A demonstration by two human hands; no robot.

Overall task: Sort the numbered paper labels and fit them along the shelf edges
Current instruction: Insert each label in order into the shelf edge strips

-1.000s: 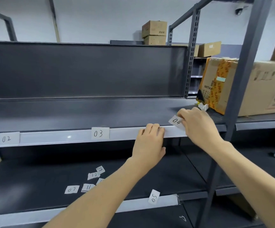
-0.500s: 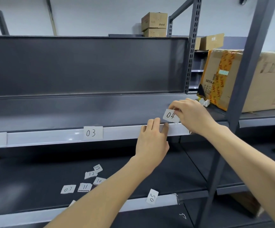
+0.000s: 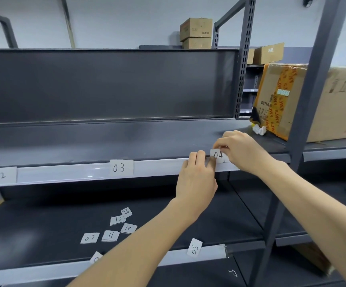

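Paper square marked 04 (image 3: 218,155), tilted a second ago, now stands upright at the top lip of the white plastic strip (image 3: 74,172) fronting the grey metal shelf (image 3: 105,141), well right of the fitted 03 label (image 3: 121,168), seemingly ready to slot in. The right hand (image 3: 242,150) pinches it; the left hand (image 3: 197,179) has slid alongside, fingers (image 3: 198,158) flat on the strip, grasping nothing. Fingers hide its lower edge.

At the upper shelf's (image 3: 126,139) right end you see a taped cardboard box (image 3: 333,104), with a crumpled white wad (image 3: 259,129) just beside it.
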